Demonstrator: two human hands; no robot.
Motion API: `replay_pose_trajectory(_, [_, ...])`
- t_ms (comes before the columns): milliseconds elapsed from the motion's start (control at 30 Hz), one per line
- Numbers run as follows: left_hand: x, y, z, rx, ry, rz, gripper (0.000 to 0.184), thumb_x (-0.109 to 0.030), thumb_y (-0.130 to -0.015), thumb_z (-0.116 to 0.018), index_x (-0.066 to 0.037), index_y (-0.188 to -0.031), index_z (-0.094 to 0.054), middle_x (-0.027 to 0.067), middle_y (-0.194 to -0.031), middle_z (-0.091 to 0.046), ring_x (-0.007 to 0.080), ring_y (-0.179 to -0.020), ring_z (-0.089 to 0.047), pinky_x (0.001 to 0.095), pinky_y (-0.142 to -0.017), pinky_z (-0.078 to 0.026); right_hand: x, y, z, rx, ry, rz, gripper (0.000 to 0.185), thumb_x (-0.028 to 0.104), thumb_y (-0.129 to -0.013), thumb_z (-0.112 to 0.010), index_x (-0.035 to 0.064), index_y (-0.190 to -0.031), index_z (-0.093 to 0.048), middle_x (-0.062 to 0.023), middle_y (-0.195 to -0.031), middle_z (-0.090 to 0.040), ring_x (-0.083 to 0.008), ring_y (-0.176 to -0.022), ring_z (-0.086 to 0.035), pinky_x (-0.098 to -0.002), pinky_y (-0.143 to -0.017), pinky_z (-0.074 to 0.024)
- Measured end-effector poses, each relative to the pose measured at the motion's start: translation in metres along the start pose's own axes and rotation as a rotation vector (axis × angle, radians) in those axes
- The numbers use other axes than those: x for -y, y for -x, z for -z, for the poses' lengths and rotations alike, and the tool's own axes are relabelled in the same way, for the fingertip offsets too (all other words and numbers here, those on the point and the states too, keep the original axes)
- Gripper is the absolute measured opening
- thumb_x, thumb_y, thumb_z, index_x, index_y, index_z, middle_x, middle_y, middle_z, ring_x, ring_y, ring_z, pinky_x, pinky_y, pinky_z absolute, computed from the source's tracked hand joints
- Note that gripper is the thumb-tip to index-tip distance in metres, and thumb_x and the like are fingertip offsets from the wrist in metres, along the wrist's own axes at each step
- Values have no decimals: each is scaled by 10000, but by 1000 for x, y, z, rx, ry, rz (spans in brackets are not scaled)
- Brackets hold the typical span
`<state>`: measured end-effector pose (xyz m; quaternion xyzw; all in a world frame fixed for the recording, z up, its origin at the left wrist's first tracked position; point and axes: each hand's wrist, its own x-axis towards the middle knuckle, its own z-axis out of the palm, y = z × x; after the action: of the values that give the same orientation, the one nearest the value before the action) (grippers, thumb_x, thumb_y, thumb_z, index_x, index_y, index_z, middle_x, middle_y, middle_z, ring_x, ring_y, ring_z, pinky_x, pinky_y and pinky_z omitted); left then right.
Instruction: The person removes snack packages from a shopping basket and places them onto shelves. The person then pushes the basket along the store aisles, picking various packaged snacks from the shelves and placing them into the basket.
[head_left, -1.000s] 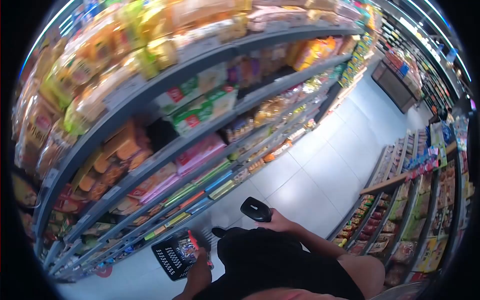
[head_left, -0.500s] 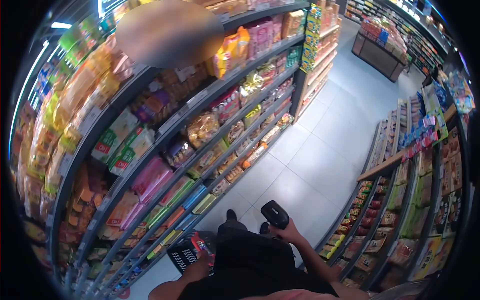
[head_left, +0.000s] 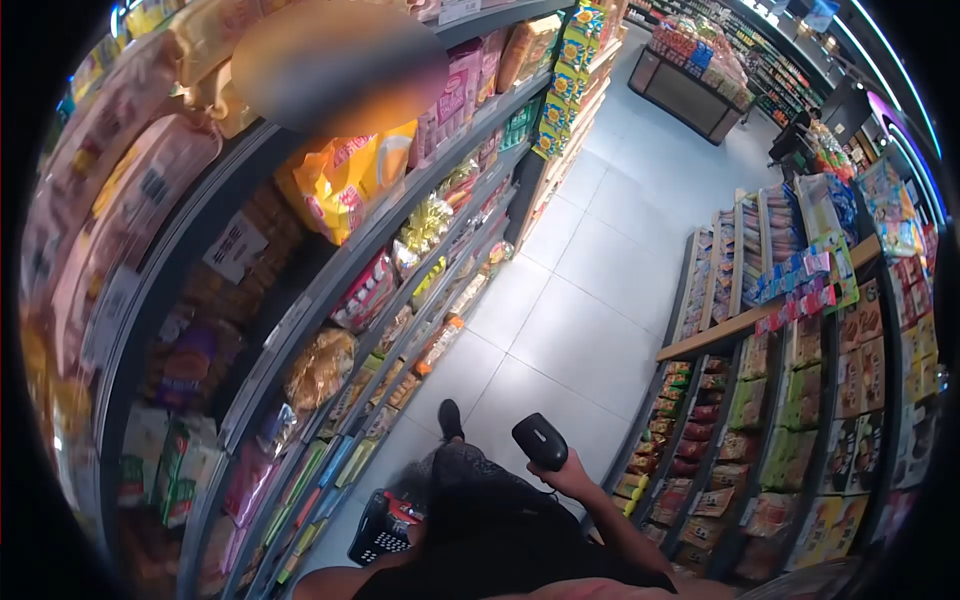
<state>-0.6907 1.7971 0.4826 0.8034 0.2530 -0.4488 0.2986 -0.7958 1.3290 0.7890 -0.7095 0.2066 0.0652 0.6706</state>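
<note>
In my right hand (head_left: 570, 477) is a black handheld scanner (head_left: 540, 442) with a rounded oval head, held out in front of my body over the floor. My fingers are wrapped round its grip. A black shopping basket (head_left: 368, 548) with slotted sides hangs low at my left side, and something red (head_left: 402, 512) shows at its top. My left hand (head_left: 414, 534) is at the basket's edge, closed on it, though my clothing and the basket hide most of the fingers.
Tall shelves (head_left: 250, 400) of packaged snacks run close along my left. Lower shelves (head_left: 700, 440) with small packs line the right. Between them stretches a tiled aisle floor (head_left: 540, 310). A display bin (head_left: 690, 85) heaped with goods stands farther ahead. A blurred patch covers part of the upper left.
I have stepped forward along the aisle, and the left shelves have slid nearer and back. My left foot is now ahead. Both hands keep their holds; the basket sits lower in view.
</note>
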Motion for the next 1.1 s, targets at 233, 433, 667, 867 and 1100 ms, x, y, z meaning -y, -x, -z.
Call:
replay_pose_trajectory(233, [-129, -44, 33, 27, -36, -62, 393, -225, -832, -683, -28, -1172, -673, 177, -853, -735, 325, -758, -733, 447, -655, -564, 88, -93, 33, -1, -92, -31, 232, 93, -834, -796, 17, -1031, -700, -38, -914, -732, -134, -843, -683, -321, -784, -549])
replay_pose_trajectory(433, [-193, -31, 17, 41, -56, -49, 376, -223, -839, -680, -40, -1168, -679, 172, -846, -735, 315, -745, -734, 445, -640, -566, 69, -159, 93, -133, -108, -9, 239, 93, -825, -825, 5, -1015, -710, -62, -908, -747, -137, -833, -686, -330, -777, -546])
replay_pose_trajectory(667, [-226, 29, -58, -12, -6, 70, 357, -220, -847, -677, -53, -1163, -686, 167, -838, -735, 304, -730, -734, 442, -623, -568, 69, -253, 208, -12, -92, 119, 234, 102, -826, -839, 9, -967, -677, -38, -854, -710, -133, -754, -656, -320, -736, -541])
replay_pose_trajectory(867, [-272, 100, -122, -55, 54, 150, 341, -218, -855, -675, -65, -1158, -691, 162, -831, -734, 294, -717, -735, 440, -607, -570, 100, -328, 309, 199, -163, 113, 251, 103, -868, -813, 7, -1042, -660, -10, -864, -667, -103, -802, -623, -302, -750, -521])
replay_pose_trajectory(1100, [-351, 111, -168, -45, 130, 174, 322, -216, -863, -672, -78, -1153, -698, 157, -824, -734, 283, -701, -735, 438, -590, -572, 168, -433, 366, 398, 15, 177, 325, 109, -859, -818, 0, -1134, -684, -55, -998, -733, -131, -909, -653, -311, -853, -534])
